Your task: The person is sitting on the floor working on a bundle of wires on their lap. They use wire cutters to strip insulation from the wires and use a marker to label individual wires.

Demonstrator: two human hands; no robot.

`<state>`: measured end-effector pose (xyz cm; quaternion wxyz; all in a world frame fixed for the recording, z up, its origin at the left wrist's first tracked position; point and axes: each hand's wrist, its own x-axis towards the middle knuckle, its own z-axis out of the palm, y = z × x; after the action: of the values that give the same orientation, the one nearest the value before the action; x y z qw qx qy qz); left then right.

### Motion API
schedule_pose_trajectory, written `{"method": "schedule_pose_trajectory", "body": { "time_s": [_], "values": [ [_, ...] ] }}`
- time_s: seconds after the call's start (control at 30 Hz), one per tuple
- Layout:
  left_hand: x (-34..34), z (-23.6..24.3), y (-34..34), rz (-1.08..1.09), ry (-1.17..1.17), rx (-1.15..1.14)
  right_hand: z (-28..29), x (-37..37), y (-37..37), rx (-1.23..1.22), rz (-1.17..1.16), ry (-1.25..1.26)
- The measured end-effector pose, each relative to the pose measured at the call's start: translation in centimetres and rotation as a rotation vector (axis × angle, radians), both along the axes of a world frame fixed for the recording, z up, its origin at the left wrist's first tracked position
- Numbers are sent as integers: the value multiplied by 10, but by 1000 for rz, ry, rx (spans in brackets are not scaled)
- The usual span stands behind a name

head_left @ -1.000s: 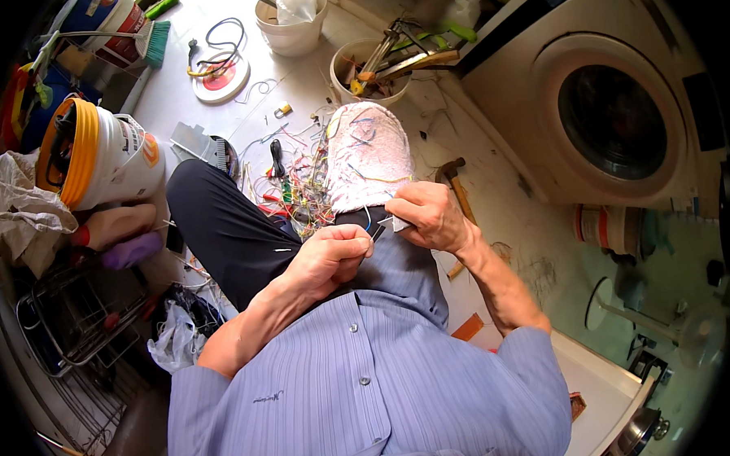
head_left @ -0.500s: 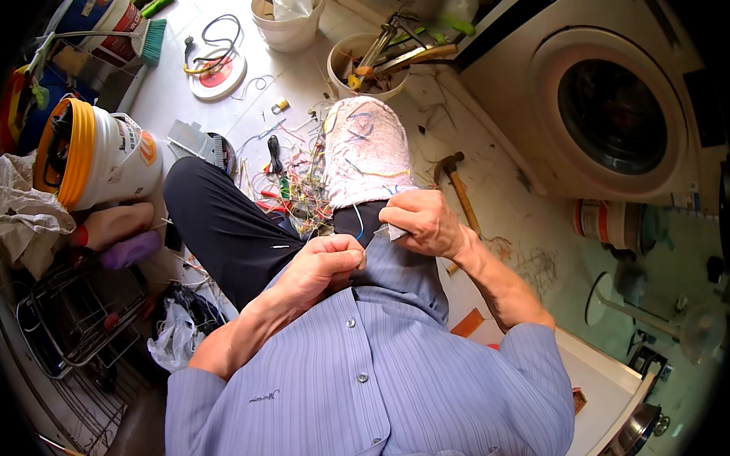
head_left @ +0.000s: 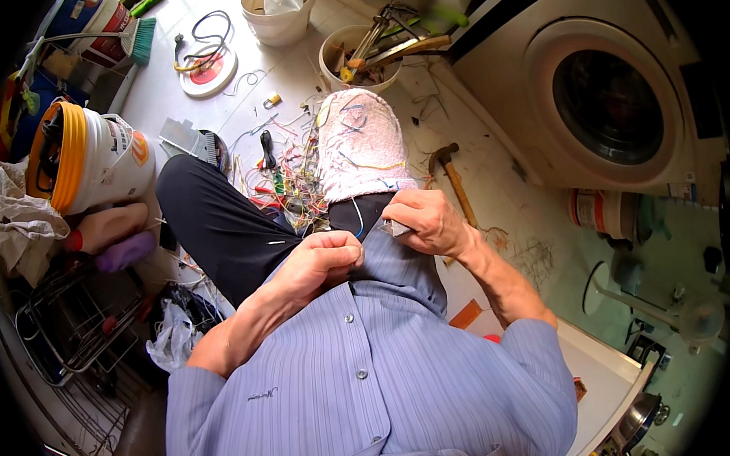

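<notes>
Over my lap, my left hand (head_left: pixel 331 256) is closed in a pinch; whatever it holds is hidden or too small to name. Just to its right, my right hand (head_left: pixel 430 219) grips a small, flat grey metal piece (head_left: pixel 396 227), perhaps a blade. A pink fluffy cloth (head_left: pixel 363 142) covers my right knee, with several bits of coloured wire lying on it. One thin white-and-blue wire (head_left: pixel 359 218) hangs from the cloth's near edge, between my hands. Left of the cloth, a tangle of coloured wires (head_left: pixel 298 186) covers the floor.
A hammer (head_left: pixel 458 187) lies right of my knee. Beyond it stands a washing machine (head_left: pixel 537 74). A bucket of tools (head_left: pixel 329 62) and a white bucket (head_left: pixel 279 24) are ahead. At left are a yellow-rimmed bucket (head_left: pixel 118 161) and a wire rack (head_left: pixel 68 322).
My hands have drawn slightly apart, the left shifting a little leftward. The right still grips the grey metal piece. The whole view has shifted slightly.
</notes>
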<state>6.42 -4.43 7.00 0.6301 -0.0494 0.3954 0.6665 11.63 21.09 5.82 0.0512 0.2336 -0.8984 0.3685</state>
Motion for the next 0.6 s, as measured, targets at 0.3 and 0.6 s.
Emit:
{"method": "schedule_pose_trajectory", "body": {
  "time_s": [0.3,0.6],
  "values": [
    [1,0,2,-15,44,16,-5,0,4,59,-87,56],
    [0,2,-6,55,-76,55,9,2,10,-21,-3,-106]
  ]
}}
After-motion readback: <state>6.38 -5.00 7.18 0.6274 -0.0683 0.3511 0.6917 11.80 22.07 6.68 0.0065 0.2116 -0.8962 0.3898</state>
